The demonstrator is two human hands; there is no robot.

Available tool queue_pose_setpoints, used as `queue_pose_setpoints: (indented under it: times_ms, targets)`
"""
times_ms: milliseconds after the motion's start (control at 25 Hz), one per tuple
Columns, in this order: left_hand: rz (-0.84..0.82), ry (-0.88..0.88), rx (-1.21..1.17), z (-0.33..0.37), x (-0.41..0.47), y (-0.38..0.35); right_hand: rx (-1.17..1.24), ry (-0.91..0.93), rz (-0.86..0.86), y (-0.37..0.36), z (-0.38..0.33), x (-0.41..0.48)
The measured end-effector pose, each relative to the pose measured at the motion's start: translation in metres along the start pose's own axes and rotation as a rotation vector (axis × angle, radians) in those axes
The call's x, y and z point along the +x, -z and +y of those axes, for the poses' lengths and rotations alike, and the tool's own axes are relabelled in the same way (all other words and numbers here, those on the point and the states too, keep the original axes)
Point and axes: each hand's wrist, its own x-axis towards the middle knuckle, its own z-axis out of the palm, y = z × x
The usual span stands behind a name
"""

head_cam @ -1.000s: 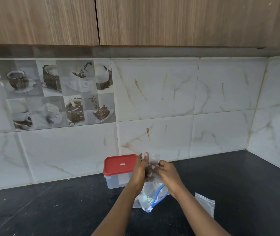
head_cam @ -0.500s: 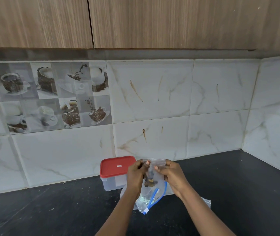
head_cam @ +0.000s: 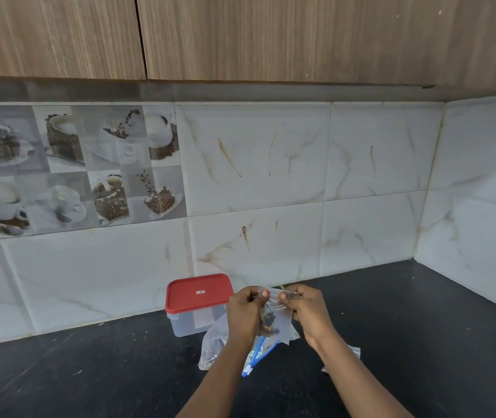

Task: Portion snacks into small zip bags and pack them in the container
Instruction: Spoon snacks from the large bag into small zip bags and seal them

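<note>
Clear thin plastic: small zip bag (head_cam: 273, 315) held up above the black tabletop (head_cam: 421, 327), just in front of the container (head_cam: 198, 319) with its red lid (head_cam: 197, 293) shut. Left hand (head_cam: 245, 312) pinching the bag's top edge at the left end; right hand (head_cam: 308, 309) pinching the same edge at the right end, thumbs facing each other across the strip. Dark snack pieces (head_cam: 267, 322) bunched low in the bag, hanging below the held edge. Larger clear bag with a blue zip (head_cam: 254, 357) lying on the tabletop beneath the hands, partly hidden by the left forearm. Spare flat bag (head_cam: 353, 351) on the tabletop, beside the right wrist.

Handling, as judged: very light and limp, no stiffness of its own; film smooth and likely slippery between fingertips; contents loose, probably brittle under a squeeze. Best taken along the thicker zip strip at the top, both ends, weight left to hang; body of the bag not to be crushed. Seal closed or open: not discernible.
</note>
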Motion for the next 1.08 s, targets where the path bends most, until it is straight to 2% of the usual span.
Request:
queue_pose_setpoints:
  times_ms: [120,200,360,680,880,1080]
  targets:
    - [0.087,-0.042,0.035,-0.003,0.004,-0.005,-0.164,0.052,0.113,0.0,0.003,0.004]
    - [0.119,-0.065,0.033,-0.006,0.007,-0.006,-0.12,0.078,0.172,0.003,0.0,0.004]
    - [0.102,-0.09,0.029,-0.012,0.009,-0.002,0.048,0.02,0.047,0.013,-0.007,-0.005]
    - [0.125,-0.043,0.08,-0.012,0.005,-0.013,0.034,0.005,0.139,0.017,-0.007,-0.008]
    - [0.074,-0.055,0.009,-0.016,0.004,-0.014,0.132,-0.022,-0.01,0.018,-0.005,-0.014]
    - [-0.021,-0.036,-0.046,-0.027,0.002,-0.017,0.084,-0.03,0.047,0.014,-0.005,-0.014]
